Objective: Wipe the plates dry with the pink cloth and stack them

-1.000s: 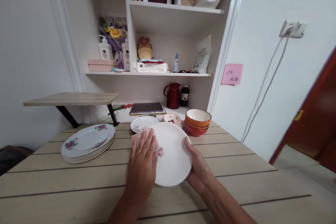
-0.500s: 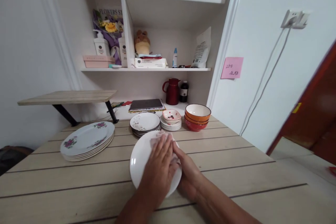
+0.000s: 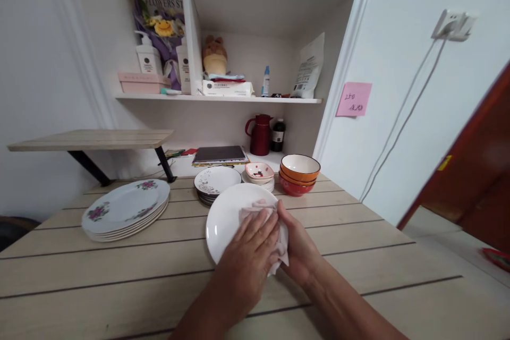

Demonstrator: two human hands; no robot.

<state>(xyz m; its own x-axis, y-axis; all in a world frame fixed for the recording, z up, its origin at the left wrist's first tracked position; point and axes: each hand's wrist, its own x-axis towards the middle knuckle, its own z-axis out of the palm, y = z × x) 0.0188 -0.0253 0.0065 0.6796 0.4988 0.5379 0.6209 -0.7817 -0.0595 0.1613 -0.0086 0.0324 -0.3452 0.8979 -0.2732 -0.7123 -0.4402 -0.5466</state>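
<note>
A plain white plate (image 3: 227,218) is held just above the wooden table (image 3: 119,271), tilted toward me. My right hand (image 3: 300,247) grips its right rim. My left hand (image 3: 249,257) lies flat on the plate's face, fingers together, pressing a pale pink cloth (image 3: 263,210) against it. The cloth's lower corner hangs over the plate's right edge by my right thumb.
A stack of flowered plates (image 3: 125,210) lies at the left. Behind the held plate stand a stack of patterned plates (image 3: 215,183), small saucers with a pink dish (image 3: 258,172) and orange bowls (image 3: 299,172). A red jug (image 3: 261,135) and shelves stand at the back.
The plate has turned from facing right to facing me, and my left hand with the cloth has slid across its face to the right side. The view has dipped slightly.
</note>
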